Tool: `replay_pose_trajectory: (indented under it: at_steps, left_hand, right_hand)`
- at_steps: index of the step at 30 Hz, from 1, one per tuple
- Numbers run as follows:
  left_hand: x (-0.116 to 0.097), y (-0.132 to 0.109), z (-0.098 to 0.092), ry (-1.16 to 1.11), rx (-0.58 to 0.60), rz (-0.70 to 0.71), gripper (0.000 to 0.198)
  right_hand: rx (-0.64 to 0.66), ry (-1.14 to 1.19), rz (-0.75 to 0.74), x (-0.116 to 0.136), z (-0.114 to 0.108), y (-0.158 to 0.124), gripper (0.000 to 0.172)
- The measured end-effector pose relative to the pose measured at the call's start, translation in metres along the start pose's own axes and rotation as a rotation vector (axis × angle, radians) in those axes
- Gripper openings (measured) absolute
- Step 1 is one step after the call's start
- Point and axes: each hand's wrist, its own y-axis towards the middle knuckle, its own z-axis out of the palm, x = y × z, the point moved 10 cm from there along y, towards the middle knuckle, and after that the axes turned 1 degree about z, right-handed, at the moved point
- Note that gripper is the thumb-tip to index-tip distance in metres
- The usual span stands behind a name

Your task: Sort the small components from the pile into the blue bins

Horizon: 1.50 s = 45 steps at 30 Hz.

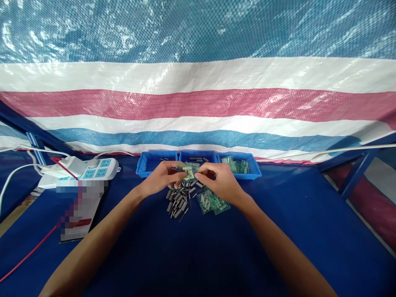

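Note:
Between my two hands is a small clear greenish plastic bag (pixel 191 168) with pale pieces inside. My left hand (pixel 165 177) pinches its left side, thumb and fingers closed on it. Fingers of my right hand (pixel 218 178) grip the bag's right edge. Below my hands lies a loose pile of grey cylindrical pieces with thin metal pins (pixel 177 202). Several more filled greenish bags (pixel 213 203) lie under my right hand, partly covered by it. What exactly the pieces in the bags are is too small to make out.
Three blue bins stand behind my hands: a left bin (pixel 141 164), a middle bin (pixel 198 153) with grey pieces, and a right bin (pixel 255 169) with greenish bags. A white power strip (pixel 107 168) with cables and a flat box (pixel 85 222) are at left. A striped tarp (pixel 198 74) hangs behind.

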Motion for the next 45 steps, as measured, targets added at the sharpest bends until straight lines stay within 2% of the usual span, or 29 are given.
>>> replay_pose_trajectory:
  at_steps: [9,13,20,26,34,38,45]
  left_hand:
    - [-0.002,0.002,-0.007,0.179,-0.127,0.056,0.029]
    - [-0.006,0.000,-0.009,0.173,-0.166,0.103,0.031]
    - [-0.002,-0.002,-0.001,0.056,-0.064,0.012,0.032]
    - [-0.005,0.000,-0.011,0.133,-0.155,0.051,0.029]
    - [-0.009,-0.003,-0.017,-0.011,-0.240,0.098,0.026]
    - [-0.009,-0.004,-0.015,-0.023,-0.236,0.094,0.026]
    - [-0.011,-0.004,-0.012,0.015,-0.193,0.088,0.025]
  right_hand:
    - [-0.018,-0.034,0.000,-0.006,0.002,0.002,0.022]
    - [-0.039,-0.014,0.003,-0.006,0.000,0.001,0.021]
    - [-0.082,0.019,0.013,-0.005,-0.007,-0.001,0.020]
    - [-0.026,0.003,-0.005,-0.001,-0.001,-0.001,0.019]
    - [0.021,-0.044,0.047,-0.007,0.007,0.002,0.020]
    - [0.052,-0.059,0.016,-0.004,0.012,0.002,0.027]
    - [0.024,-0.054,-0.009,0.000,0.010,0.000,0.027]
